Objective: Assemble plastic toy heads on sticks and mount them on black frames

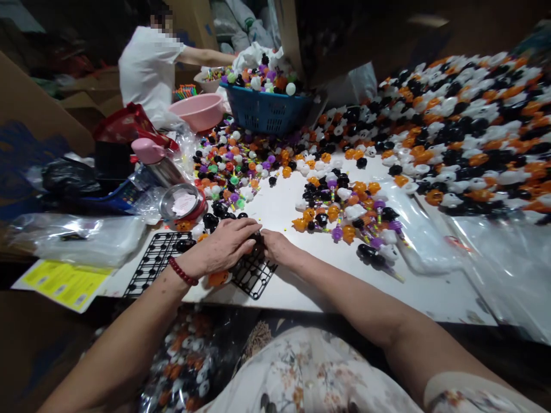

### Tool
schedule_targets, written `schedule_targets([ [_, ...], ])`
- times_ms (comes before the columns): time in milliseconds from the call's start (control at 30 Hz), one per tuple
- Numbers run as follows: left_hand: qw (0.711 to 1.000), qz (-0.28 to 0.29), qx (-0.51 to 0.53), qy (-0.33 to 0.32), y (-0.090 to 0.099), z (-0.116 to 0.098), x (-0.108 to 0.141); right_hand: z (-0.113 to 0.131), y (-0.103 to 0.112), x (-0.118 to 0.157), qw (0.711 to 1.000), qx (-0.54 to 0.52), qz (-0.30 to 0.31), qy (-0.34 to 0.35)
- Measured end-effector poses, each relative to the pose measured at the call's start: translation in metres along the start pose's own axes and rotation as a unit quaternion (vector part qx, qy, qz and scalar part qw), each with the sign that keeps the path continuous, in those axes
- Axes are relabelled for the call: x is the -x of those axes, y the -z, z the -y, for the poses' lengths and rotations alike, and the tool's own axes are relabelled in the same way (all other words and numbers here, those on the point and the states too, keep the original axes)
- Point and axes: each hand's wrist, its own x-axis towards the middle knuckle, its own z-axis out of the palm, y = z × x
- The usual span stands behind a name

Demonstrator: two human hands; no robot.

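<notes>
Both hands meet over a black plastic grid tray (255, 280) near the table's front edge. My left hand (226, 244), with a red bead bracelet on its wrist, reaches across from the left with fingers bent together at a small dark piece. From the right, my right hand (275, 246) pinches at the same spot. Fingers hide most of that piece, so its kind cannot be told. An orange pumpkin-shaped piece (218, 279) lies beneath my left hand. Black rounded pieces (210, 221) lie just beyond it. A second black grid (150, 259) rests to the left.
Right of my hands is a pile of capped candy-filled sticks (333, 212). A large heap of ghost and pumpkin pieces (465, 126) covers the right back. A blue basket (267, 109), pink basin (198, 112), steel flask (161, 163) and plastic bags (81, 238) stand around. A co-worker (148, 74) reaches toward the basket.
</notes>
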Motion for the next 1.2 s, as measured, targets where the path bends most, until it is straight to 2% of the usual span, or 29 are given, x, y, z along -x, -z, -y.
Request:
schedule_targets([
  [133, 0.999, -0.013, -0.033, -0.017, -0.009, 0.007, -0.002, 0.011, 0.002, -0.003, 0.996, 0.078, 0.046, 0.024],
  [233, 0.992, -0.104, -0.063, -0.016, -0.009, 0.001, -0.002, 0.017, 0.012, 0.004, 0.992, 0.118, 0.049, 0.01],
  [333, 0.977, -0.2, -0.062, -0.041, -0.002, -0.028, 0.016, 0.016, 0.036, 0.041, 0.991, 0.13, -0.013, 0.027],
  [400, 0.975, -0.208, -0.037, -0.065, -0.007, -0.052, 0.042, 0.011, 0.061, 0.087, 0.984, 0.155, -0.085, 0.037],
  [467, 0.979, -0.186, -0.017, -0.084, -0.027, -0.071, 0.072, 0.002, 0.09, 0.141, 0.964, 0.214, -0.155, -0.003],
  [533, 0.981, -0.179, -0.012, -0.07, -0.063, -0.08, 0.096, -0.011, 0.117, 0.19, 0.927, 0.294, -0.22, -0.082],
  [567, 0.983, -0.178, -0.017, -0.047, -0.083, -0.08, 0.105, -0.019, 0.128, 0.21, 0.906, 0.331, -0.233, -0.121],
  [667, 0.977, -0.201, -0.05, 0.045, -0.14, -0.074, 0.113, -0.039, 0.145, 0.244, 0.86, 0.405, -0.231, -0.21],
  [733, 0.972, -0.212, -0.067, 0.075, -0.164, -0.07, 0.108, -0.046, 0.146, 0.247, 0.854, 0.399, -0.231, -0.242],
  [833, 0.967, -0.229, -0.073, 0.087, -0.179, -0.07, 0.093, -0.045, 0.14, 0.235, 0.889, 0.283, -0.263, -0.246],
  [933, 0.965, -0.237, -0.063, 0.093, -0.182, -0.074, 0.074, -0.032, 0.127, 0.213, 0.935, 0.036, -0.263, -0.237],
  [1000, 0.966, -0.234, -0.052, 0.098, -0.184, -0.077, 0.062, -0.021, 0.114, 0.196, 0.931, -0.154, -0.232, -0.237],
  [1067, 0.966, -0.231, -0.04, 0.108, -0.186, -0.079, 0.049, -0.01, 0.099, 0.18, 0.908, -0.293, -0.194, -0.227],
  [1133, 0.968, -0.224, -0.03, 0.112, -0.187, -0.08, 0.038, -0.001, 0.084, 0.166, 0.893, -0.362, -0.161, -0.213],
  [1200, 0.971, -0.214, -0.02, 0.105, -0.185, -0.079, 0.029, 0.005, 0.07, 0.153, 0.891, -0.378, -0.142, -0.207],
])
